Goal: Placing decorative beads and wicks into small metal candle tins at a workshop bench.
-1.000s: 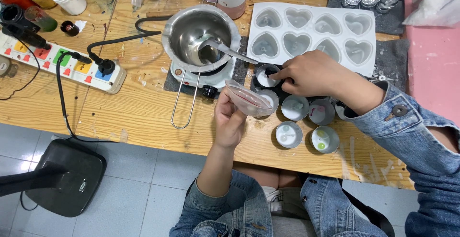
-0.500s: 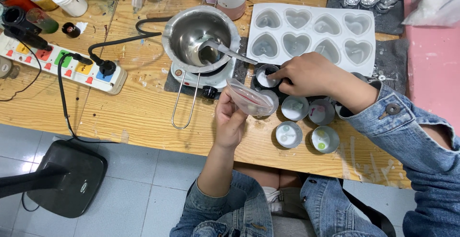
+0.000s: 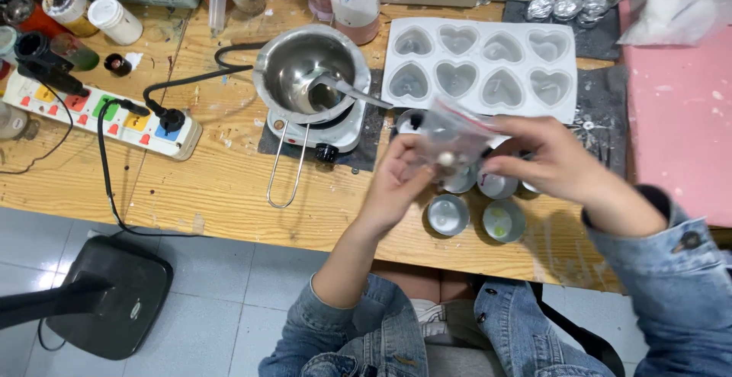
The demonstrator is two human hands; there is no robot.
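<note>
A small clear plastic bag (image 3: 451, 139) is being pinched between the left hand (image 3: 396, 182) and right hand (image 3: 545, 160), both closed on it, above the round tins (image 3: 448, 214) at 6 o'clock of the heart mould (image 3: 482, 68). Contents are likely being risked: a slipping grip could scatter them across the table (image 3: 229, 186).

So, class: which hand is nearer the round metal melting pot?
Left. The left hand sits just right of the pot; the right hand is farther right.
</note>
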